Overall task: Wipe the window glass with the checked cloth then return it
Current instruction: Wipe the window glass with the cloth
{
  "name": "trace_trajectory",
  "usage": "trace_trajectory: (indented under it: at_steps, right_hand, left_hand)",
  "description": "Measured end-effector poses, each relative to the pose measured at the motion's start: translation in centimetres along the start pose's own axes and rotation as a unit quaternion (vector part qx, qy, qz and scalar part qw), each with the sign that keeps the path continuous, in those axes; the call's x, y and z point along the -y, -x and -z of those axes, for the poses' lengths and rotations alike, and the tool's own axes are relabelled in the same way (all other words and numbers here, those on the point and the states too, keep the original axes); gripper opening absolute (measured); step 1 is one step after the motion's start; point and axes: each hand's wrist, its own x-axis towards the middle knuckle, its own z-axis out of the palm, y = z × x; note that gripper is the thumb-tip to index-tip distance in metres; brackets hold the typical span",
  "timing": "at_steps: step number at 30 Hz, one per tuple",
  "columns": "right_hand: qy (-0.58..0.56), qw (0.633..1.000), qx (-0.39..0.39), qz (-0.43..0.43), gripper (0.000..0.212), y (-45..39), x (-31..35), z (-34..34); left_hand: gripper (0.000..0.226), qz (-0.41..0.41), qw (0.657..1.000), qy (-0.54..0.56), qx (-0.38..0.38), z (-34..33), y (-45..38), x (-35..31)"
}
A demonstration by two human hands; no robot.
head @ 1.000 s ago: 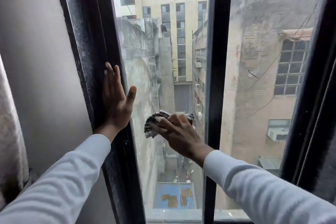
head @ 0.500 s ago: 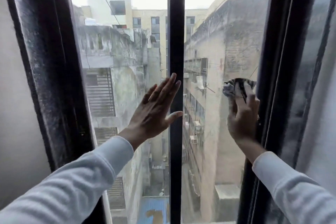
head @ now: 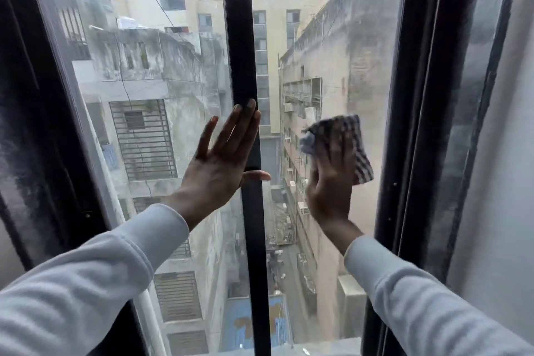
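Checked cloth, pressed flat under the open right hand, is sliding leftward from the frame, so wiping is continuing.

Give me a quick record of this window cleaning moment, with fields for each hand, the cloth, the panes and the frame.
left hand: left hand open, flat, fingers spread, on the left glass pane and the black centre frame bar
right hand: right hand pressing the cloth on the glass
cloth: dark-and-white checked cloth, bunched under the fingers
pane being wiped: right glass pane
task stage: wiping; cloth not yet returned
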Motion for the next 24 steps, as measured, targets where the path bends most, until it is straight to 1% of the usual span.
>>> trace_trajectory:
  at_steps: [1,2,3,4,5,6,7,8,9,10,11,12,13,14,15,16,17,18,19,20,21,22,23,24]
  right_hand:
    - [0.005,0.996,0.058,0.072,0.062,2.4,0.3,-0.3]
    - [0.015,0.981,0.102,0.165,0.067,2.9,0.2,-0.3]
    - [0.021,0.964,0.118,0.238,0.066,1.3,-0.1,-0.2]
    - [0.03,0.955,0.11,0.273,0.061,-1.2,-0.5,0.0]
    - [0.031,0.962,0.087,0.257,0.056,-3.6,-0.9,0.1]
    - [0.026,0.977,0.045,0.206,0.051,-5.6,-1.5,0.2]
    - [0.02,0.991,0.009,0.13,0.049,-6.4,-2.1,0.5]
    - [0.011,0.999,-0.012,0.045,0.05,-5.4,-2.4,0.7]
    - [0.005,1.0,-0.008,-0.009,0.053,-2.7,-2.8,0.5]
    - [0.006,1.0,0.021,-0.014,0.06,0.9,-2.5,0.3]
    - [0.017,0.997,0.066,0.031,0.069,4.5,-2.0,0.0]
    - [0.041,0.987,0.114,0.109,0.074,7.0,-1.6,0.0]
    - [0.055,0.971,0.142,0.185,0.074,7.3,-1.5,-0.1]
    - [0.054,0.956,0.144,0.248,0.071,5.3,-1.4,-0.1]
    - [0.063,0.949,0.134,0.28,0.065,2.0,-1.3,-0.1]
    - [0.064,0.953,0.112,0.275,0.059,-1.5,-1.1,-0.1]
    - [0.055,0.967,0.079,0.234,0.054,-4.8,-1.2,0.1]
    - [0.05,0.984,0.031,0.17,0.049,-7.5,-1.9,0.3]
    - [0.049,0.995,-0.015,0.086,0.044,-8.6,-2.8,0.7]
    - [0.04,0.998,-0.044,0.012,0.043,-7.8,-3.7,0.8]
    - [0.032,0.998,-0.048,-0.029,0.045,-5.3,-4.4,0.6]
    - [0.033,0.999,-0.016,-0.033,0.049,-1.7,-4.5,0.4]
    - [0.046,0.998,0.034,-0.001,0.055,2.0,-3.9,0.2]
    - [0.06,0.993,0.084,0.061,0.062,4.6,-3.3,0.0]
  left_hand:
    - [0.113,-0.004,1.0,0.01,0.009,0.0,0.0,0.0]
    - [0.116,-0.008,1.0,0.021,0.019,-0.1,-0.1,0.1]
    - [0.119,-0.011,0.999,0.029,0.028,-0.1,-0.2,0.1]
    - [0.124,-0.013,0.999,0.032,0.035,-0.1,-0.3,0.2]
    - [0.13,-0.014,0.999,0.031,0.043,-0.1,-0.3,0.3]
    - [0.136,-0.017,0.998,0.029,0.053,-0.1,-0.4,0.4]
    - [0.142,-0.019,0.997,0.03,0.064,0.0,-0.3,0.5]
    - [0.147,-0.021,0.996,0.033,0.074,0.2,-0.3,0.4]
    - [0.151,-0.021,0.996,0.034,0.082,0.2,-0.4,0.3]
    - [0.154,-0.019,0.996,0.035,0.085,0.2,-0.4,0.3]
    - [0.156,-0.018,0.995,0.038,0.089,0.3,-0.5,0.2]
    - [0.158,-0.016,0.995,0.041,0.092,0.3,-0.5,0.2]
    - [0.16,-0.015,0.994,0.043,0.096,0.3,-0.4,0.2]
    - [0.161,-0.013,0.994,0.049,0.101,0.4,-0.5,0.1]
    - [0.161,-0.012,0.993,0.058,0.106,0.5,-0.5,0.1]
    - [0.161,-0.01,0.992,0.067,0.106,0.6,-0.5,0.2]
    - [0.161,-0.007,0.992,0.07,0.104,0.6,-0.5,0.2]
    - [0.161,-0.006,0.992,0.069,0.105,0.6,-0.5,0.2]
    - [0.161,-0.006,0.992,0.067,0.11,0.7,-0.5,0.2]
    - [0.162,-0.006,0.991,0.066,0.114,0.8,-0.5,0.2]
    - [0.163,-0.005,0.991,0.066,0.113,0.9,-0.5,0.1]
    - [0.163,-0.004,0.992,0.065,0.112,0.9,-0.5,0.0]
    - [0.164,-0.003,0.992,0.063,0.113,1.0,-0.5,-0.1]
    - [0.166,-0.001,0.991,0.062,0.116,1.1,-0.5,-0.2]
